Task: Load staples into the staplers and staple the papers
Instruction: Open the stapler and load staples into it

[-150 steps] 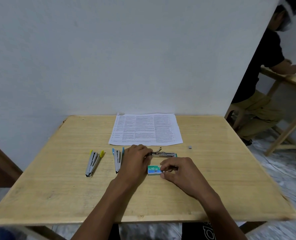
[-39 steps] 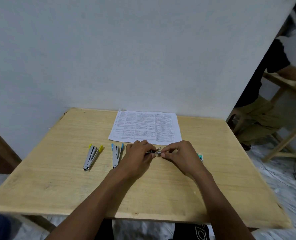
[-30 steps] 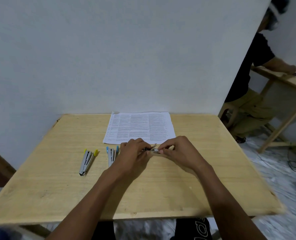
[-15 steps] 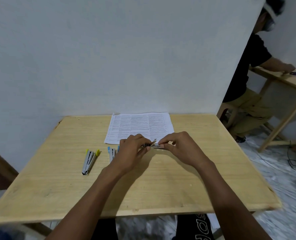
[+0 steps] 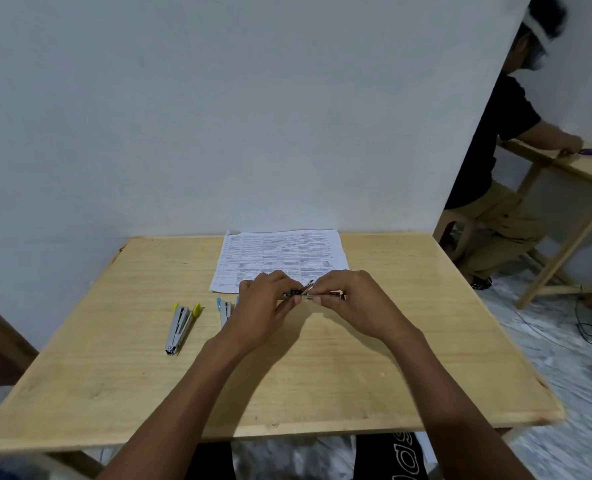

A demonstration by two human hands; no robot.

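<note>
Between your two hands, head view, sits the stapler (image 5: 307, 293) now being loaded, lifted just clear of the table (image 5: 426, 341). Your left hand (image 5: 265, 306) has its fingers curled round the stapler's left end. Your right hand (image 5: 355, 303) pinches the right part between thumb and fingertips, and a metal end shows past its knuckles. The stapler appears hinged open, but whether a staple strip lies under your right fingertips is too small to tell.

Just beyond both hands lie the papers (image 5: 280, 258), flat and unstapled. Left of your left hand rests the blue-tipped stapler (image 5: 224, 308), partly hidden by that hand. Further left again, well apart, lies the yellow-tipped stapler (image 5: 182, 322).

Recommendation: steady the body with your left hand and let only the right move. Seat the strip legs-down and square in the channel, then slide it fully home before closing. Forcing a skewed strip risks a jam or scattered staples.
</note>
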